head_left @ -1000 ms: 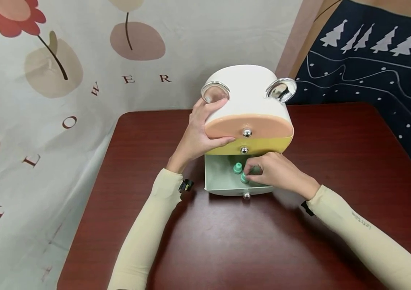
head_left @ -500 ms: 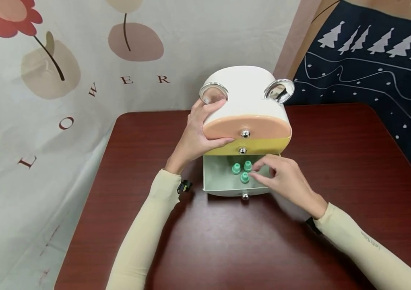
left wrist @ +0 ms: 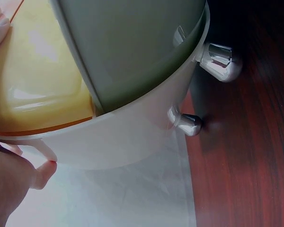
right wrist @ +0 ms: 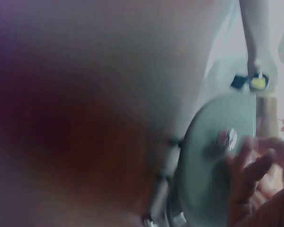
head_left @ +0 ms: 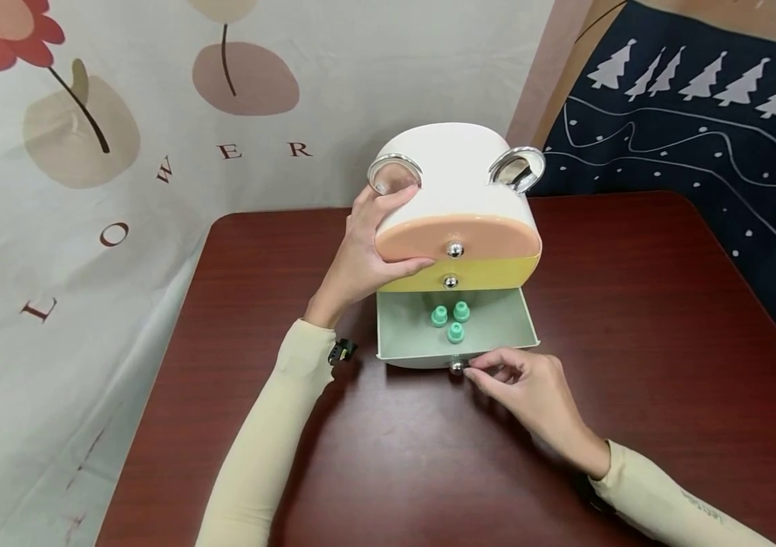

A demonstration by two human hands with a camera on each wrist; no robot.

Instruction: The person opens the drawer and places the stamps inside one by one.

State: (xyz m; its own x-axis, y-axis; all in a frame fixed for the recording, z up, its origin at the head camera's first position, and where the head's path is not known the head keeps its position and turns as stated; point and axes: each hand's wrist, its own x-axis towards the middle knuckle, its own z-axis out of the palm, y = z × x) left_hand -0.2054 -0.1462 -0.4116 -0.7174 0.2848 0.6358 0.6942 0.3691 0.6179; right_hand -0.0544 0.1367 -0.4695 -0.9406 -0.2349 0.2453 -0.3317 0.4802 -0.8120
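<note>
A white drawer cabinet [head_left: 456, 171] stands on the table with its peach and yellow drawers closed. Its bottom pale green drawer [head_left: 404, 338] is pulled out and holds three small green stepped pegs, one in front [head_left: 455, 333] and two behind. My left hand [head_left: 363, 254] grips the cabinet's left side, thumb across the front and fingers by the ear. In the left wrist view, that hand's fingers [left wrist: 45, 175] press the white shell. My right hand [head_left: 538, 391] is in front of the green drawer, thumb and index fingertips right beside its silver knob [head_left: 457, 368].
Two silver ear-like rings, left [head_left: 394, 175] and right [head_left: 519, 169], stick out from the cabinet top. Shiny metal feet [left wrist: 222, 61] show under it. Behind the dark red table [head_left: 634, 304] hang a flower-print cloth [head_left: 360, 68] and a navy tree-print cloth [head_left: 688, 137].
My right hand has let go of a green peg in the drawer and moved down and forward of it to the silver knob. The left hand keeps its hold on the cabinet.
</note>
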